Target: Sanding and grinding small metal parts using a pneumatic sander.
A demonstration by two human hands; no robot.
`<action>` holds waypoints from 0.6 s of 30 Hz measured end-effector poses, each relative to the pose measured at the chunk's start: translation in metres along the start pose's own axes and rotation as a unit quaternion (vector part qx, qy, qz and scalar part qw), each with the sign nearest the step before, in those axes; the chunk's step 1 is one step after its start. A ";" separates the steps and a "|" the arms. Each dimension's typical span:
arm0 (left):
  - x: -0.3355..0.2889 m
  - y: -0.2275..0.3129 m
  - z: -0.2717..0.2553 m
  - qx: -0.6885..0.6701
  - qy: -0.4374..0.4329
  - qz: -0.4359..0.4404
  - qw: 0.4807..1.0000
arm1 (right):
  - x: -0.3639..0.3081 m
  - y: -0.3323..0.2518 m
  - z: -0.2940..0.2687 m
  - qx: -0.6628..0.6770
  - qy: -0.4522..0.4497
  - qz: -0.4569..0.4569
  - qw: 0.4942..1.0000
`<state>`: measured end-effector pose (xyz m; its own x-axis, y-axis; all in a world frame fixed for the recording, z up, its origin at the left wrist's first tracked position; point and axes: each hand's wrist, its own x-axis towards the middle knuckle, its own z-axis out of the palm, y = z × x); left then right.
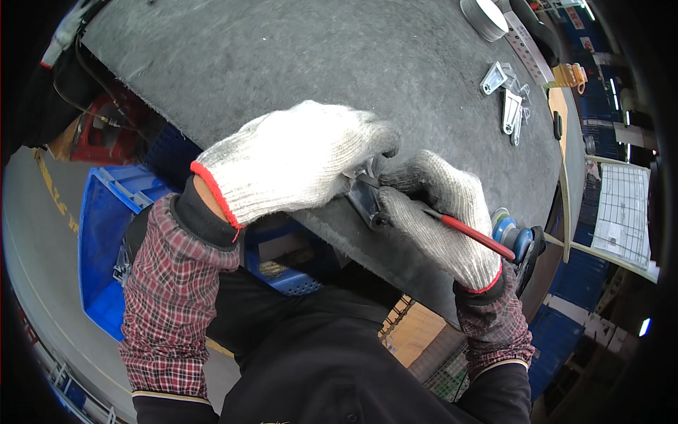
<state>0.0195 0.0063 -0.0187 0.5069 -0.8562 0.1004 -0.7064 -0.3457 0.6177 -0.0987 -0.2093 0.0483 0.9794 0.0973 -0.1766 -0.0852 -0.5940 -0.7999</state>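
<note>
My left hand (293,162), in a white knit glove with a red cuff, is closed on a small silver metal part (366,201) near the front edge of the dark table. Gloved the same way, its fingers smudged grey, my right hand (445,212) grips a slim tool with a red handle (477,237). The handle slants out past the wrist toward the lower right. At the metal part the fingers hide the tool's working end, so its exact kind is unclear. Both hands meet closely around the part.
Several similar metal parts (510,109) lie on the table (339,63) at right, below a stack of round discs (484,19). A blue round-headed power tool (514,239) sits by my right wrist. A blue crate (99,247) stands at left. Another person's gloved hand (65,35) shows far left.
</note>
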 end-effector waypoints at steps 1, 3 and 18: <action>-0.002 -0.002 0.003 0.013 0.024 0.017 0.999 | 0.001 0.000 0.002 -0.006 0.011 -0.025 1.000; -0.004 -0.003 0.006 0.026 0.048 0.032 0.998 | 0.000 0.000 0.002 -0.011 0.021 -0.049 0.999; -0.003 -0.001 0.007 0.030 0.053 0.025 0.998 | -0.007 -0.005 0.006 -0.021 0.012 0.012 1.000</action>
<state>0.0148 0.0066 -0.0254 0.5181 -0.8282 0.2135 -0.7583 -0.3293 0.5627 -0.1061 -0.2019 0.0499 0.9816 0.0636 -0.1802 -0.1007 -0.6293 -0.7706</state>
